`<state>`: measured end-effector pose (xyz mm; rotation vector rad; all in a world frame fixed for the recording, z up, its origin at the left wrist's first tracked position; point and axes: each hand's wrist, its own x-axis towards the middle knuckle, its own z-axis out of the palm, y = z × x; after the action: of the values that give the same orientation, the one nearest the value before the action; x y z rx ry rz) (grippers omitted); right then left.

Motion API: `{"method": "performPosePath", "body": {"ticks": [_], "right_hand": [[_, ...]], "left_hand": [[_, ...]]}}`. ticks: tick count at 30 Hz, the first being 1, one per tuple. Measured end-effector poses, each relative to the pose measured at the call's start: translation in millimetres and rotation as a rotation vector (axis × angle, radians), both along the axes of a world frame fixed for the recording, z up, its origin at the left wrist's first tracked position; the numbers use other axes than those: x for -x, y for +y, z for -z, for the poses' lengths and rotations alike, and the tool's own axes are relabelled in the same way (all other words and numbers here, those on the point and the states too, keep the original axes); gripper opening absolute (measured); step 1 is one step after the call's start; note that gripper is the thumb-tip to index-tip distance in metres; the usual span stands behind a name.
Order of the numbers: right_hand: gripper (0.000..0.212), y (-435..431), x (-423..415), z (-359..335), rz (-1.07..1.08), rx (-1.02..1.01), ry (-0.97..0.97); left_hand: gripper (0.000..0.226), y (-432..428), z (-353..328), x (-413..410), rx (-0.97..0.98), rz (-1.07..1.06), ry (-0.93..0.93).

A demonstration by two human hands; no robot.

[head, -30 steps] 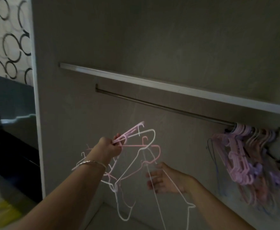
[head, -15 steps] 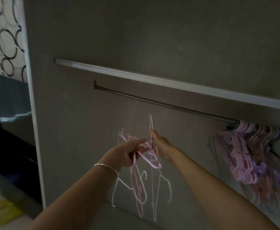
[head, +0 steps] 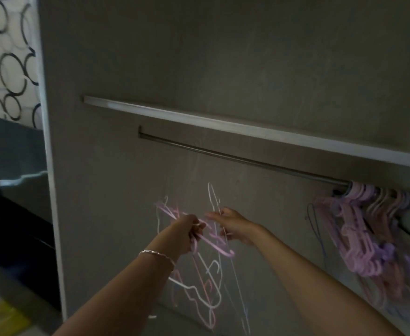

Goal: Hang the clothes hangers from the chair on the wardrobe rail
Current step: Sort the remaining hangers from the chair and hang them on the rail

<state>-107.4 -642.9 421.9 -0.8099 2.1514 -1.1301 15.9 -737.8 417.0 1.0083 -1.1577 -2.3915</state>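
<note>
My left hand [head: 185, 235], with a silver bracelet on the wrist, grips a tangled bunch of pink and white hangers [head: 206, 284] that dangle below it. My right hand [head: 232, 225] pinches the neck of one white hanger [head: 212, 197], whose hook points up between the hands. Both hands are below the metal wardrobe rail [head: 235, 159], which runs from upper left down to the right. At the rail's right end hang several pink and purple hangers [head: 369, 229], packed close together.
A pale shelf edge [head: 223, 124] runs just above the rail. The wardrobe's white side panel [head: 53, 214] stands at the left, with a dark cabinet [head: 12, 214] and a ring-patterned wall [head: 7, 57] beyond it. The rail's left and middle stretch is bare.
My right hand came up from below the bunch and took hold of the white hanger. My left hand lowered and turned the bunch so the hangers hang down.
</note>
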Motion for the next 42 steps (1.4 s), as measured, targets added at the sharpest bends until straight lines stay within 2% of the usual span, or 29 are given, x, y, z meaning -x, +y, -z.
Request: {"method": "performPosePath", "body": {"ticks": [1, 3, 5, 7, 10, 11, 13, 15, 19, 22, 25, 27, 30, 31, 33, 35, 38, 40, 42], "right_hand": [[0.066, 3.9, -1.5, -1.3, -0.003, -0.035, 0.058], [0.053, 9.5, -4.0, 0.1, 0.015, -0.052, 0.157], [0.042, 14.4, -3.4, 5.7, 0.143, 0.077, 0.230], [0.041, 19.8, -0.6, 11.3, 0.298, 0.219, 0.261], [0.039, 30.2, 4.9, 18.5, 0.439, 0.203, 0.308], [0.040, 35.1, 7.1, 19.7, 0.488, 0.181, 0.320], [0.066, 46.1, 10.6, 22.6, 0.593, 0.158, 0.316], [0.077, 55.8, 13.1, 25.4, 0.727, 0.186, 0.322], [0.054, 62.6, 10.6, 17.0, 0.903, 0.409, 0.404], [0.059, 53.7, -1.0, 8.9, 0.844, 0.555, 0.501], [0.058, 37.9, -16.7, 4.8, 0.778, 0.638, 0.519], [0.057, 29.4, -28.3, 3.3, 0.713, 0.698, 0.551], [0.056, 24.8, -46.1, 4.2, 0.560, 0.819, 0.576], [0.057, 24.1, -51.2, 6.5, 0.490, 0.831, 0.586], [0.051, 24.8, -61.5, 11.9, 0.334, 0.776, 0.572], [0.033, 26.4, -68.9, 18.4, 0.148, 0.693, 0.508], [0.031, 29.7, -65.4, 27.8, 0.000, 0.561, 0.533], [0.027, 34.2, -58.8, 36.1, -0.095, 0.462, 0.694], [0.027, 35.6, -54.7, 44.2, -0.175, 0.341, 0.927]], "left_hand": [[0.029, 1.7, -0.2, 2.6, 0.001, -0.033, 0.001], [0.034, 3.7, -2.1, 5.6, 0.032, -0.091, 0.007], [0.036, 1.8, -1.2, 5.3, 0.017, -0.108, 0.038], [0.036, -2.1, -1.7, 1.1, -0.043, -0.088, 0.055], [0.037, -9.3, -2.4, -6.1, -0.035, -0.043, 0.050], [0.036, -10.7, -3.8, -8.6, -0.026, -0.029, 0.057], [0.037, -11.6, -5.8, -12.2, -0.018, -0.018, 0.065], [0.037, -12.2, -6.3, -16.9, -0.016, -0.029, 0.056], [0.037, -12.9, -4.1, -20.0, -0.101, -0.110, 0.092], [0.038, -12.1, 0.5, -17.1, -0.175, -0.190, 0.110], [0.038, -12.9, 7.3, -11.1, -0.240, -0.238, 0.163], [0.036, -15.8, 11.3, -9.6, -0.275, -0.183, 0.190], [0.020, -21.8, 15.5, -6.6, -0.265, -0.014, 0.205], [0.025, -23.5, 16.5, -5.3, -0.245, 0.029, 0.200], [0.035, -25.4, 15.2, -3.6, -0.231, 0.102, 0.195], [0.044, -25.8, 13.0, -3.2, -0.209, 0.161, 0.214], [0.060, -30.9, 11.7, -6.6, -0.160, 0.205, 0.251], [0.059, -31.4, 8.9, -11.6, -0.129, 0.218, 0.251], [0.037, -30.3, 3.4, -17.2, -0.077, 0.232, 0.221]]}}
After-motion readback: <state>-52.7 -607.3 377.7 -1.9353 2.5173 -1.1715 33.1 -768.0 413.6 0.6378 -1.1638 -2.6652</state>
